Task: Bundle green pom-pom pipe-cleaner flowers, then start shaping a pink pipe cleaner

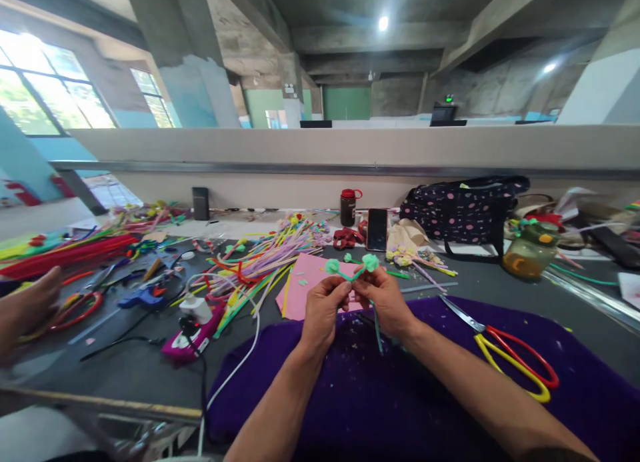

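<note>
Above the dark purple cloth (380,395), my left hand (323,305) and my right hand (387,299) pinch green pipe cleaners (354,275) close together. Two of these stems end in fluffy mint-green balls, one ball (333,267) on the left and another ball (370,262) on the right. A green stem tail (378,332) hangs below my right hand. Behind my hands lies a pink sheet (300,285) with small green bits on it. Scissors (500,352) with one red and one yellow handle lie on the cloth, right of my right forearm.
Bundled pipe cleaners (280,249) spread across the left middle. A pink power strip (193,339), a blue tool (145,297) and another person's hand (35,305) are at left. A phone (377,230), red-lidded bottle (349,207), dark bag (460,212) and jug (531,250) stand behind.
</note>
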Motion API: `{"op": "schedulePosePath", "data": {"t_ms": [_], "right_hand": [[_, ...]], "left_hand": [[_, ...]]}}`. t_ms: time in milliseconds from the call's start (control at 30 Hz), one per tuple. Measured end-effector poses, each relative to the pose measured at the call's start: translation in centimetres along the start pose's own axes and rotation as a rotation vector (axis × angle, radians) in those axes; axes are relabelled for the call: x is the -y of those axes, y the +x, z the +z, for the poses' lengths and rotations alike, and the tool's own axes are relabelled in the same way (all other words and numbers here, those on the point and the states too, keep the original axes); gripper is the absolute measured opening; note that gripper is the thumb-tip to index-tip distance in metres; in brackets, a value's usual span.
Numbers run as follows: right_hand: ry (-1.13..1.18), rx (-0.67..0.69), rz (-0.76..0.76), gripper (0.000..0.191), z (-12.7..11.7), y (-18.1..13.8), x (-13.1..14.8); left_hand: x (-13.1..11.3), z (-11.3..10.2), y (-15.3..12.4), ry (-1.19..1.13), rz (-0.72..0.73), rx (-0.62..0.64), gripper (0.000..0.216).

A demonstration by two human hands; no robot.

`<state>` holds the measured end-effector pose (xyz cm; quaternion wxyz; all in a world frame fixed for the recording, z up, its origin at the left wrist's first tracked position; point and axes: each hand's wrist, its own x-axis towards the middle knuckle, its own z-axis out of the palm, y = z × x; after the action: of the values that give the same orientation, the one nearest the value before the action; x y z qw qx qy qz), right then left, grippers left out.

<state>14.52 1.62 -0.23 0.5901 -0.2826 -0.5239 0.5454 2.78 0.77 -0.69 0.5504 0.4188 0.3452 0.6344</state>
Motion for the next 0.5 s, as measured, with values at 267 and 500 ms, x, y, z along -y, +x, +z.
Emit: {"op": "schedulePosePath", "data": {"t_ms": [267, 500], "right_hand": [[-0.019, 0.005, 0.034, 0.022, -0.25, 0.01, 0.09], [-0.014, -0.006, 0.022, 0.019, -0.3, -0.02, -0.14]], "left_hand": [[0.03, 0.09, -0.08, -0.011, 0.013, -0.01, 0.018], [0.26, -0.08, 0.02, -0.022, 0.0, -0.026, 0.02]]}}
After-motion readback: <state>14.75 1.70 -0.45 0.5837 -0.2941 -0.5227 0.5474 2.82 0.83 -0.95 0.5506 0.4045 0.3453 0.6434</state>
